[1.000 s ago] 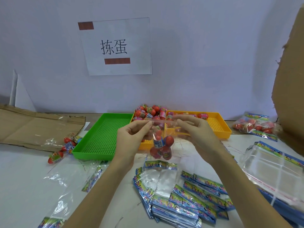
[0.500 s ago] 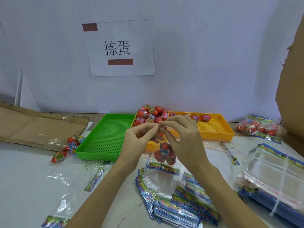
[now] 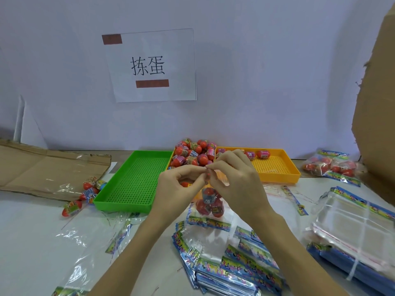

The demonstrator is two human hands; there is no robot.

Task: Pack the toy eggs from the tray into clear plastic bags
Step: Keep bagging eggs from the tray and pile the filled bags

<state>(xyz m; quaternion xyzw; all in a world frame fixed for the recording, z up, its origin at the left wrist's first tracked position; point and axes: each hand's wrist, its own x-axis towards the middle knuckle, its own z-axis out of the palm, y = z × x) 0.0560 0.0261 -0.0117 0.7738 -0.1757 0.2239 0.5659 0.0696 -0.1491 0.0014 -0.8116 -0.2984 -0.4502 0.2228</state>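
White tabletop (image 3: 25, 236) bears perforated green tray (image 3: 132, 180) and orange tray (image 3: 275, 169); left hand (image 3: 177, 189) and right hand (image 3: 237, 182) pinch a crinkly clear bag (image 3: 210, 212) of glossy red toy eggs (image 3: 208, 199) at its top, fingertips meeting, above the table.

Both forearms are bare to the frame's edge; left hand (image 3: 179, 184) and right hand (image 3: 237, 180) wear nothing.

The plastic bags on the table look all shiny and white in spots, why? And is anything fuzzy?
Head view: light glints off the loose clear plastic bag at lower left and the strapped stack of clear bags at right; the left hand and right hand look slightly soft; the wide lens bends the brown cardboard sheet at the right edge.
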